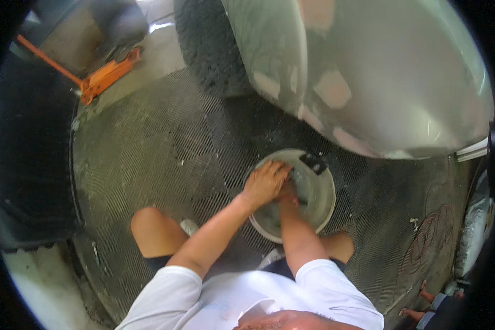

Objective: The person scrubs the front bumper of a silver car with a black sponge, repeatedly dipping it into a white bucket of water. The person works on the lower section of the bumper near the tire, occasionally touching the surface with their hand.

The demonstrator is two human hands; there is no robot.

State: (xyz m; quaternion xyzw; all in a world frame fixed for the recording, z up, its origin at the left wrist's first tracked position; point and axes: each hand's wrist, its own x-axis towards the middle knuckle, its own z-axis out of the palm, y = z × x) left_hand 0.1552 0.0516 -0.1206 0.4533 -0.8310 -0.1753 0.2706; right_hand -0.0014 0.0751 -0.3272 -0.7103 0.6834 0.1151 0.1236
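A round pale bucket [330, 206] stands on the floor between my knees, with cloudy liquid inside. My left hand [267, 179] reaches over its left side, fingers bent together over my right hand. Whatever lies under those fingers is hidden. Down in the bucket, my right hand [287, 190] is close against the left one, and its fingers are mostly covered. A small dark bit shows beside the fingertips, too small to name. On the bucket's far right rim rests a black rectangular piece [313, 163], apart from both hands.
Beyond the bucket a grey car body panel [390, 71] with pinkish patches overhangs the floor, beside a dark tire [209, 49]. An orange floor jack [110, 74] stands far left. A coiled hose or cord [426, 236] lies at right, near another person's feet [415, 313].
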